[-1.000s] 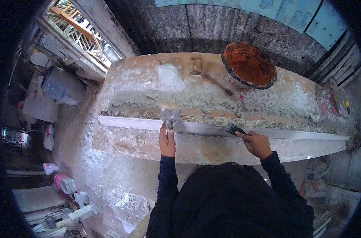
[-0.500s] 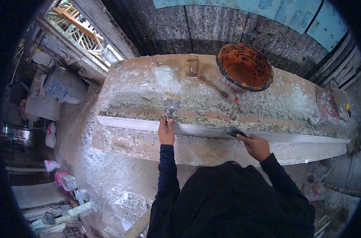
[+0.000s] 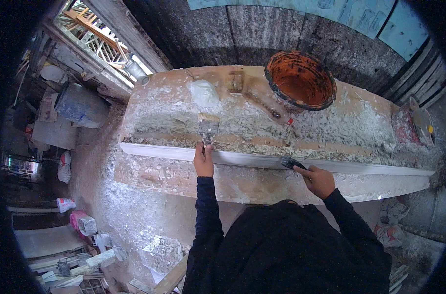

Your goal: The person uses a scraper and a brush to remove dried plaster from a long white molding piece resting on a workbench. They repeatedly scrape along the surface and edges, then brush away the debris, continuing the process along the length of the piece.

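Observation:
A long white moulding (image 3: 237,159) runs from left to right along the near side of a plaster-crusted workbench (image 3: 350,117). My left hand (image 3: 203,164) grips a flat paintbrush (image 3: 209,125) by its handle, bristles pointing away from me over the rough plaster behind the moulding. In my right hand (image 3: 318,180) is a small dark tool (image 3: 291,162); its kind is unclear. Its end lies against or just over the moulding, and I cannot tell which. My fingers partly hide both handles.
On the bench's far side stand an orange bucket (image 3: 301,81) with a dark-caked rim, a whitish bag (image 3: 203,93) and a small wooden block (image 3: 235,82). A brown tool (image 3: 271,109) lies near the bucket. Left on the floor is a bluish drum (image 3: 81,105); a corrugated wall (image 3: 262,34) rises behind.
My left hand and the paintbrush have shifted slightly left. My right hand is almost in the same place, still holding the dark tool. The view has tilted very slightly.

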{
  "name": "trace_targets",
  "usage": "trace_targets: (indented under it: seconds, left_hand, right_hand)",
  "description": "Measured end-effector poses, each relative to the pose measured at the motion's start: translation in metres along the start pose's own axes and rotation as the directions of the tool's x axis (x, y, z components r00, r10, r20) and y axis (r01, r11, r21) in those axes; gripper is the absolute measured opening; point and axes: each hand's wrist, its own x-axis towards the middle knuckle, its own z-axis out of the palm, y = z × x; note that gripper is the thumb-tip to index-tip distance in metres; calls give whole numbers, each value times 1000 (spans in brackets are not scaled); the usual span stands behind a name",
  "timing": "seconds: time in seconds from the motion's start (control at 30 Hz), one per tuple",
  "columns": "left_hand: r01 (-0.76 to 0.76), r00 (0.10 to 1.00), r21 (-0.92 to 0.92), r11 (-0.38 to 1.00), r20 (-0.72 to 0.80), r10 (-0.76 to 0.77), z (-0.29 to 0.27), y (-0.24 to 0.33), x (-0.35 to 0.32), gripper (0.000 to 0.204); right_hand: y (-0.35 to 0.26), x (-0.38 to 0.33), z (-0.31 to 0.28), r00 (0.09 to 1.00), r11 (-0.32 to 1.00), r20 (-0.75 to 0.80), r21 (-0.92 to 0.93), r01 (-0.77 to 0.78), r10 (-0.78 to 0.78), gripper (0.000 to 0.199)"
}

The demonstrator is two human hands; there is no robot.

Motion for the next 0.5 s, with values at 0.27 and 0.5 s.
trace_targets:
  seconds: [0.27, 0.5]
  left_hand:
    - [1, 1000, -46, 999, 21, 0, 1, 7, 1, 34]
    - [-33, 999, -82, 996, 20, 34, 0, -6, 2, 30]
  right_hand:
    - [-46, 40, 16, 982, 979, -170, 168, 113, -84, 45]
    - [-9, 4, 5, 998, 999, -62, 51, 17, -14, 43]
